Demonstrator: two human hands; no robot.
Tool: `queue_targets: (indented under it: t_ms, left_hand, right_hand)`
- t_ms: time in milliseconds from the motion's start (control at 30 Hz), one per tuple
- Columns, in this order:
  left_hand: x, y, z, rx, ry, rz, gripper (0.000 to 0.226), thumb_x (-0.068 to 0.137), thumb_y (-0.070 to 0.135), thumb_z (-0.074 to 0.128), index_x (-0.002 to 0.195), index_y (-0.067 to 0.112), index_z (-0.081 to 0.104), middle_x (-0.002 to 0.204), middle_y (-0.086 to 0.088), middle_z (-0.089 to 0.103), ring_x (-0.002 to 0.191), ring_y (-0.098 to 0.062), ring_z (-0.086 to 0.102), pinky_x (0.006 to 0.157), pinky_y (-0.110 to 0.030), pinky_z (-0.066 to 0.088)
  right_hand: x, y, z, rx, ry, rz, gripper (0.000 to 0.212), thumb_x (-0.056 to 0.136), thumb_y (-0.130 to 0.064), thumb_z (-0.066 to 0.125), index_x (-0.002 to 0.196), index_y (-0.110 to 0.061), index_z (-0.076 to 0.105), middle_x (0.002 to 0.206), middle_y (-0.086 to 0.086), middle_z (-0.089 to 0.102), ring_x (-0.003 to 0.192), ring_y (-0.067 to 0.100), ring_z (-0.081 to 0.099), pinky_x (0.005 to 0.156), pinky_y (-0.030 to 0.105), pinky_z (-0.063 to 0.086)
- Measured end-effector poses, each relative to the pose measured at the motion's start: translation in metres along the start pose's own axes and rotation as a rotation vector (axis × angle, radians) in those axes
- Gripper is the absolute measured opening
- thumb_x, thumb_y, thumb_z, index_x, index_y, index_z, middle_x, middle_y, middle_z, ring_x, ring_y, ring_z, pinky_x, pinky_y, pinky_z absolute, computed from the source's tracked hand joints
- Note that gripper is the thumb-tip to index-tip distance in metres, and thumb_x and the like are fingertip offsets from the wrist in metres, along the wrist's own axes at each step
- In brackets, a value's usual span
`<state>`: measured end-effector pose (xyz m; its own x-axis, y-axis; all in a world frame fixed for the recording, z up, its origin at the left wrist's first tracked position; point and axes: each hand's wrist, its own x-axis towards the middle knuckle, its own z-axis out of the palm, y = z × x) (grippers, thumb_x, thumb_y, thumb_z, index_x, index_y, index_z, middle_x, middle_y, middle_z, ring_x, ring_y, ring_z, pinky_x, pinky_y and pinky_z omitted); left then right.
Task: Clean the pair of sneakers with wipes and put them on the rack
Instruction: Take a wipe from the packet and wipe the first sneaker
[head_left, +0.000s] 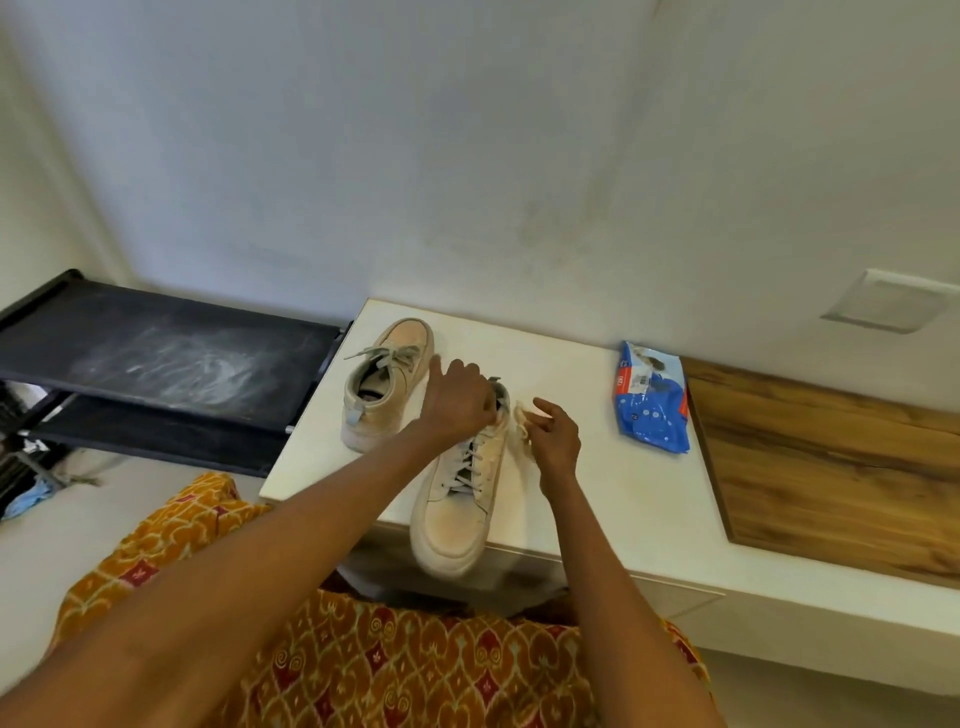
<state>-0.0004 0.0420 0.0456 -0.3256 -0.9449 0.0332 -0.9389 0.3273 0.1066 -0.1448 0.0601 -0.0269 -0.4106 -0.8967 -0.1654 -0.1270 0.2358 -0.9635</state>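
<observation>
2 beige suede sneakers (387, 379); right hand (556, 441) pinches crumpled wipe (522, 423).

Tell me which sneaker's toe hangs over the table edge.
The nearer sneaker, gripped at its collar by the left hand. The far sneaker lies wholly on the white table.

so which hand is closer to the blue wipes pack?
Right. The right hand, pinching a crumpled wipe, sits beside the near sneaker, with bare tabletop between it and the wipes pack. The left hand grips that sneaker's heel, farther from the pack.
</observation>
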Motion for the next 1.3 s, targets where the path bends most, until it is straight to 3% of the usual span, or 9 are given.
queue_targets:
  t_ms: [100, 167, 233, 300, 367, 600, 867, 1067, 1300]
  left_hand:
    - [-0.004, -0.022, -0.005, -0.031, -0.017, 0.297, 0.028, 0.091, 0.038, 0.051, 0.104, 0.021, 0.070, 0.111, -0.003, 0.056, 0.106, -0.021, 0.046, 0.098, -0.036, 0.029]
    - [-0.006, -0.039, -0.008, -0.106, -0.049, 0.449, 0.029, 0.090, 0.039, 0.056, 0.106, 0.019, 0.070, 0.110, -0.003, 0.058, 0.104, -0.020, 0.046, 0.093, -0.035, 0.035]
    - [-0.010, -0.050, -0.007, -0.110, -0.080, 0.532, 0.031, 0.088, 0.036, 0.059, 0.111, 0.017, 0.067, 0.116, -0.003, 0.058, 0.115, -0.022, 0.044, 0.101, -0.034, 0.033]
    - [-0.011, -0.051, -0.003, -0.116, -0.099, 0.538, 0.033, 0.088, 0.033, 0.060, 0.116, 0.016, 0.065, 0.122, -0.002, 0.056, 0.127, -0.022, 0.038, 0.107, -0.031, 0.031]
    - [-0.010, -0.050, 0.000, -0.154, -0.113, 0.514, 0.032, 0.087, 0.032, 0.062, 0.115, 0.016, 0.065, 0.120, -0.002, 0.057, 0.127, -0.022, 0.040, 0.099, -0.038, 0.041]
    - [-0.010, -0.045, 0.004, -0.223, -0.119, 0.439, 0.029, 0.084, 0.033, 0.065, 0.107, 0.016, 0.067, 0.105, 0.003, 0.055, 0.094, -0.010, 0.049, 0.073, -0.023, 0.039]
    - [-0.015, -0.044, -0.003, -0.197, -0.148, 0.413, 0.028, 0.087, 0.034, 0.060, 0.107, 0.015, 0.067, 0.109, 0.000, 0.056, 0.099, -0.016, 0.052, 0.075, -0.027, 0.042]
    - [-0.004, -0.055, -0.018, -0.046, -0.269, 0.516, 0.036, 0.087, 0.023, 0.062, 0.123, 0.017, 0.059, 0.124, -0.002, 0.052, 0.117, -0.018, 0.044, 0.094, -0.033, 0.040]
    - [0.001, -0.058, -0.002, -0.089, -0.180, 0.480, 0.025, 0.085, 0.028, 0.065, 0.107, 0.017, 0.067, 0.111, -0.002, 0.059, 0.117, -0.023, 0.050, 0.089, -0.041, 0.046]
  right_hand:
    - [0.005, -0.001, 0.007, 0.029, 0.018, -0.041, 0.027, 0.087, -0.004, 0.058, 0.108, -0.020, 0.063, 0.100, 0.001, 0.067, 0.082, 0.005, 0.062, 0.061, 0.012, 0.046]
    - [0.010, 0.003, 0.012, 0.055, 0.026, -0.038, 0.025, 0.086, -0.004, 0.059, 0.104, -0.019, 0.063, 0.101, 0.002, 0.067, 0.084, 0.006, 0.062, 0.068, 0.018, 0.049]
    - [0.014, 0.008, 0.019, 0.067, 0.005, 0.001, 0.024, 0.084, -0.004, 0.059, 0.100, -0.021, 0.064, 0.102, 0.002, 0.068, 0.087, 0.007, 0.063, 0.080, 0.028, 0.053]
    - [0.016, 0.014, 0.024, 0.098, -0.020, 0.046, 0.023, 0.083, -0.006, 0.061, 0.097, -0.024, 0.063, 0.099, -0.001, 0.069, 0.090, 0.011, 0.064, 0.087, 0.035, 0.054]
    - [0.012, 0.017, 0.025, 0.135, -0.031, 0.060, 0.021, 0.083, -0.009, 0.063, 0.098, -0.025, 0.062, 0.100, 0.000, 0.069, 0.093, 0.014, 0.065, 0.088, 0.037, 0.054]
    - [-0.038, 0.029, 0.013, 0.124, 0.049, 0.021, 0.026, 0.081, 0.002, 0.057, 0.089, -0.023, 0.061, 0.090, -0.001, 0.069, 0.088, 0.017, 0.066, 0.084, 0.035, 0.054]
    - [-0.080, 0.041, -0.009, 0.059, -0.110, -0.006, 0.026, 0.081, 0.012, 0.054, 0.087, -0.013, 0.058, 0.085, 0.005, 0.065, 0.082, 0.018, 0.062, 0.074, 0.025, 0.051]
    - [-0.052, 0.021, -0.010, 0.115, -0.031, -0.012, 0.031, 0.080, 0.009, 0.057, 0.090, -0.020, 0.061, 0.089, 0.003, 0.067, 0.085, 0.017, 0.063, 0.080, 0.027, 0.053]
    - [-0.085, 0.021, -0.008, -0.162, -0.147, -0.229, 0.031, 0.081, 0.003, 0.060, 0.079, -0.028, 0.057, 0.083, -0.013, 0.065, 0.080, -0.002, 0.061, 0.072, 0.014, 0.049]
